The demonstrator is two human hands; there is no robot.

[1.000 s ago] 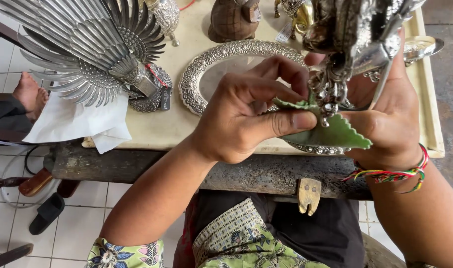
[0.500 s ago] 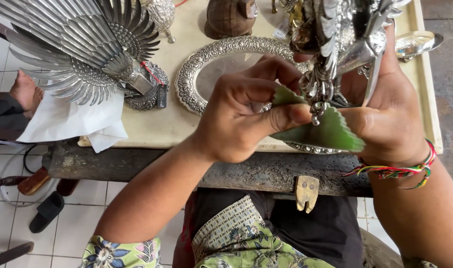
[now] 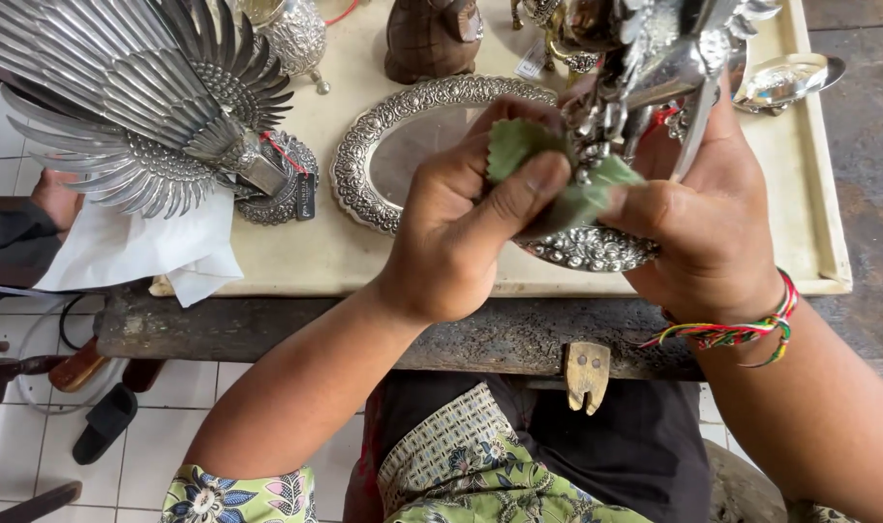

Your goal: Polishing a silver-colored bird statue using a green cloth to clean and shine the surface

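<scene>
My right hand grips an ornate silver figure by its round embossed base, holding it above the table's near edge. My left hand pinches a green cloth with zigzag edges between thumb and fingers and presses it against the figure's lower part. A striped woven bracelet circles my right wrist.
On the cream tabletop lie an oval embossed silver tray, a silver fan-tailed bird piece, a brown carved piece and a small silver dish. White paper hangs at the left. Another person's hand shows at far left.
The green cloth has moved up from the figure's base to higher on it. Both hands with the figure have shifted slightly.
</scene>
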